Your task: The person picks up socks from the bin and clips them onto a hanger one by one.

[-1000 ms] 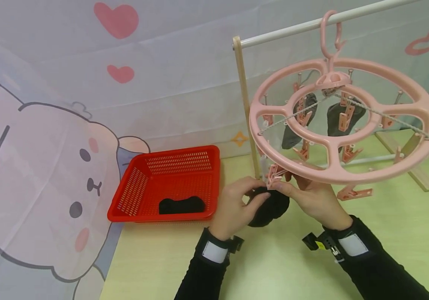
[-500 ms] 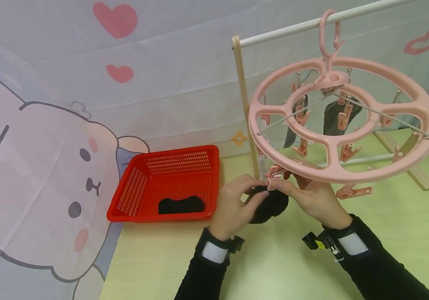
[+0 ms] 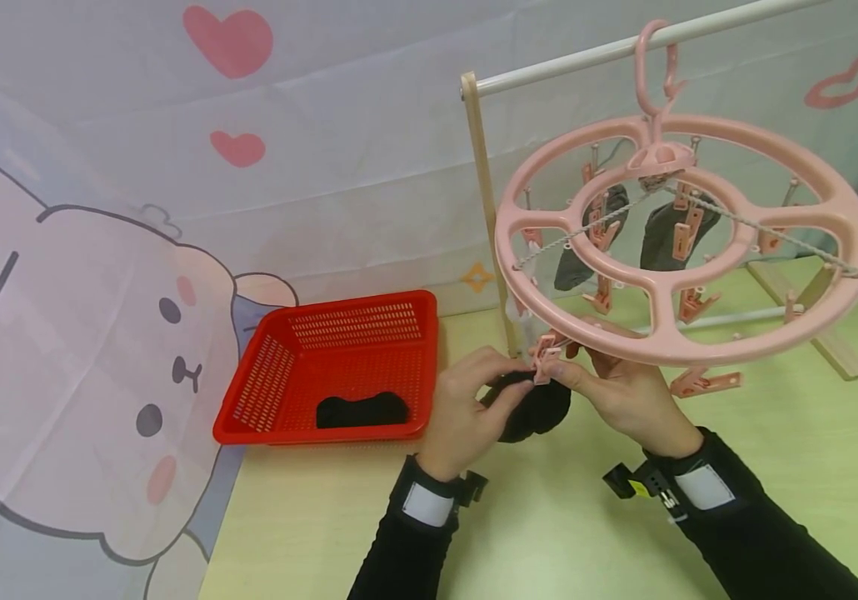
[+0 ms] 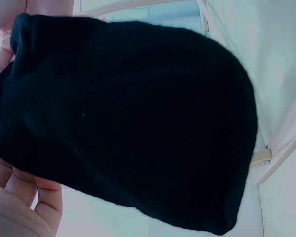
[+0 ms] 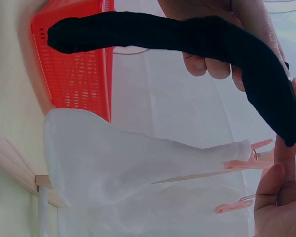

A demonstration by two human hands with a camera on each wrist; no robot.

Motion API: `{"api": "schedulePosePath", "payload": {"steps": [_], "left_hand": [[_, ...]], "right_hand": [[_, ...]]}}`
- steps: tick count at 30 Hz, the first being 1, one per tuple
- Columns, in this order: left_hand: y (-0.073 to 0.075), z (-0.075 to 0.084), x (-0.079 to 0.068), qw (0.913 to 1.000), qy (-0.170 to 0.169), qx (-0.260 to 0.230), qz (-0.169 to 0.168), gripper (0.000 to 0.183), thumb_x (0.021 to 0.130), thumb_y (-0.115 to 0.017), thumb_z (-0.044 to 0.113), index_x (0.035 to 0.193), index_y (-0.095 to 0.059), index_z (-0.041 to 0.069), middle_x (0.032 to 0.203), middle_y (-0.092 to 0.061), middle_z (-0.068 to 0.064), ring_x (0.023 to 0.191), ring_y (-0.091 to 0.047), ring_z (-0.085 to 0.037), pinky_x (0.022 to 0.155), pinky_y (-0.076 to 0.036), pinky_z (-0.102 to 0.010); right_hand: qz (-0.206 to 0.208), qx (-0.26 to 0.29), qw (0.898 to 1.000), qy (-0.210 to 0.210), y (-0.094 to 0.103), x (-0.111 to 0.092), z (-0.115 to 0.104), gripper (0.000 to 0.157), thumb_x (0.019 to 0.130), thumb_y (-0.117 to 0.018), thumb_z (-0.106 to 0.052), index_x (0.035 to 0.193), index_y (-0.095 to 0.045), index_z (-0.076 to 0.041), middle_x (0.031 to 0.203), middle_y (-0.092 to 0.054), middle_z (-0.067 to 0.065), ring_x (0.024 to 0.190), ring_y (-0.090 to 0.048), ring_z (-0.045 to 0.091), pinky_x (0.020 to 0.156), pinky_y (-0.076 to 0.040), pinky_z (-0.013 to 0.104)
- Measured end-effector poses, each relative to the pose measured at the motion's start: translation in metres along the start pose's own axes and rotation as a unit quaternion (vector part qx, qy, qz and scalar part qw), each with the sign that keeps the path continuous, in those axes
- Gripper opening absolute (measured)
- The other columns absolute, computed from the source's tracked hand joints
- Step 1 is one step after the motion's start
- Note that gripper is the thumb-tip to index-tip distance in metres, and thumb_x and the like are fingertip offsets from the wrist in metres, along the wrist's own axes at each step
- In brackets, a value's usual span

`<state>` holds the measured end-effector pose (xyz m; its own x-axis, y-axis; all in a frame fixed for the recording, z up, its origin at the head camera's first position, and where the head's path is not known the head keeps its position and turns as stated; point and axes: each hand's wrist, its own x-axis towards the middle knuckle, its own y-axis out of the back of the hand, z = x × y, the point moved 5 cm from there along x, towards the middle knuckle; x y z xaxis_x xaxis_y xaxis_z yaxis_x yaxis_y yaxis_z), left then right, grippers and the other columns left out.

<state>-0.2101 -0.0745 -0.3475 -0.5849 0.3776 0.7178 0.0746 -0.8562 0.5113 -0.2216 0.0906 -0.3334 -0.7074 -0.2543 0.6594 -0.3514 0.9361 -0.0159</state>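
Note:
My left hand pinches the upper edge of a black sock between thumb and fingers. The right hand holds a pink clip at that edge, under the near-left rim of a round pink drying hanger. Whether the clip's jaws bite the cloth is unclear. In the left wrist view the black sock hides most of the fingers. The right wrist view shows the black sock edge-on, its top by the fingers. Below it in that view a white sock hangs from another pink clip.
A red basket on the table's left holds another black item. Two dark grey socks hang from the far part of the hanger. Its hook sits over a white rod on a wooden stand.
Both hands stay nearly in place at the clip. The black sock's lower part has shifted slightly up and left. Behind, the hanging grey socks sway and turn a little.

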Motion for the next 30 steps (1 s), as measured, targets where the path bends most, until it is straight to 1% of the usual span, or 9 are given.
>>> {"api": "schedulePosePath", "payload": {"steps": [1, 4, 5, 8, 14, 18, 21, 25, 30], "left_hand": [[0.001, 0.003, 0.001, 1.0, -0.001, 0.0, 0.002, 0.017, 0.084, -0.071, 0.01, 0.1, -0.07, 0.005, 0.088, -0.068, -0.004, 0.077, -0.054, -0.008, 0.066, -0.046, -0.015], [0.002, 0.004, 0.002, 1.0, 0.001, 0.001, 0.005, 0.017, 0.083, -0.071, 0.009, 0.099, -0.07, 0.004, 0.088, -0.068, -0.005, 0.079, -0.056, -0.008, 0.069, -0.048, -0.015], [0.001, 0.004, 0.002, 1.0, 0.001, 0.0, 0.007, 0.016, 0.084, -0.071, 0.01, 0.099, -0.07, 0.004, 0.088, -0.068, -0.005, 0.079, -0.056, -0.007, 0.07, -0.048, -0.015], [-0.002, -0.006, -0.002, 0.9999, 0.003, -0.003, 0.014, 0.016, 0.086, -0.07, 0.014, 0.1, -0.07, 0.007, 0.087, -0.067, -0.003, 0.081, -0.058, -0.006, 0.074, -0.049, -0.015], [-0.002, -0.007, -0.003, 0.9997, 0.004, -0.005, 0.024, 0.017, 0.086, -0.07, 0.016, 0.101, -0.07, 0.008, 0.086, -0.067, -0.003, 0.08, -0.059, -0.006, 0.073, -0.05, -0.016], [0.001, -0.002, -0.001, 0.9995, 0.004, -0.012, 0.028, 0.016, 0.086, -0.07, 0.013, 0.1, -0.07, 0.006, 0.084, -0.067, -0.004, 0.078, -0.059, -0.006, 0.073, -0.05, -0.016], [0.006, 0.008, 0.003, 0.9993, 0.0, -0.017, 0.034, 0.015, 0.084, -0.07, 0.008, 0.098, -0.07, 0.003, 0.082, -0.067, -0.006, 0.076, -0.059, -0.008, 0.072, -0.05, -0.017], [0.012, 0.019, 0.008, 0.9989, -0.004, -0.022, 0.042, 0.014, 0.081, -0.071, 0.003, 0.095, -0.069, 0.0, 0.08, -0.066, -0.008, 0.074, -0.059, -0.009, 0.07, -0.051, -0.017], [0.014, 0.022, 0.01, 0.9987, -0.004, -0.023, 0.045, 0.013, 0.08, -0.071, 0.001, 0.093, -0.069, -0.001, 0.079, -0.066, -0.009, 0.074, -0.059, -0.01, 0.07, -0.051, -0.017]], "right_hand": [[0.001, -0.005, 1.0, -0.001, 0.0, 0.0, 0.001, 0.029, 0.08, -0.058, 0.022, 0.106, -0.057, 0.011, 0.095, -0.062, 0.004, 0.092, -0.048, 0.019, 0.084, -0.042, 0.024], [0.005, -0.017, 1.0, -0.002, 0.001, -0.001, 0.001, 0.028, 0.08, -0.058, 0.022, 0.105, -0.058, 0.009, 0.093, -0.061, 0.001, 0.091, -0.047, 0.019, 0.083, -0.041, 0.024], [0.006, -0.018, 1.0, -0.002, 0.001, -0.001, 0.001, 0.028, 0.08, -0.058, 0.022, 0.105, -0.058, 0.008, 0.093, -0.061, 0.001, 0.09, -0.047, 0.019, 0.083, -0.041, 0.024], [0.003, -0.018, 1.0, -0.001, 0.0, -0.002, 0.002, 0.027, 0.081, -0.058, 0.021, 0.105, -0.059, 0.008, 0.094, -0.061, 0.003, 0.09, -0.047, 0.019, 0.082, -0.041, 0.025], [0.0, -0.02, 1.0, -0.009, 0.0, -0.002, 0.003, 0.026, 0.081, -0.058, 0.02, 0.104, -0.059, 0.007, 0.093, -0.061, 0.004, 0.09, -0.047, 0.019, 0.082, -0.041, 0.025], [-0.002, -0.02, 1.0, -0.007, 0.0, -0.002, 0.003, 0.027, 0.08, -0.058, 0.022, 0.103, -0.06, 0.007, 0.092, -0.062, 0.004, 0.089, -0.048, 0.019, 0.083, -0.041, 0.028], [-0.005, -0.02, 1.0, 0.002, 0.0, -0.002, 0.003, 0.027, 0.08, -0.059, 0.022, 0.103, -0.061, 0.007, 0.092, -0.063, 0.006, 0.089, -0.048, 0.02, 0.086, -0.041, 0.028], [-0.006, -0.016, 1.0, 0.002, 0.0, -0.003, 0.004, 0.027, 0.08, -0.059, 0.021, 0.103, -0.06, 0.007, 0.091, -0.061, 0.007, 0.088, -0.048, 0.019, 0.083, -0.042, 0.025], [-0.005, -0.008, 1.0, -0.001, 0.0, -0.004, 0.005, 0.027, 0.08, -0.059, 0.021, 0.103, -0.059, 0.008, 0.091, -0.061, 0.006, 0.088, -0.049, 0.019, 0.079, -0.043, 0.026]]}}
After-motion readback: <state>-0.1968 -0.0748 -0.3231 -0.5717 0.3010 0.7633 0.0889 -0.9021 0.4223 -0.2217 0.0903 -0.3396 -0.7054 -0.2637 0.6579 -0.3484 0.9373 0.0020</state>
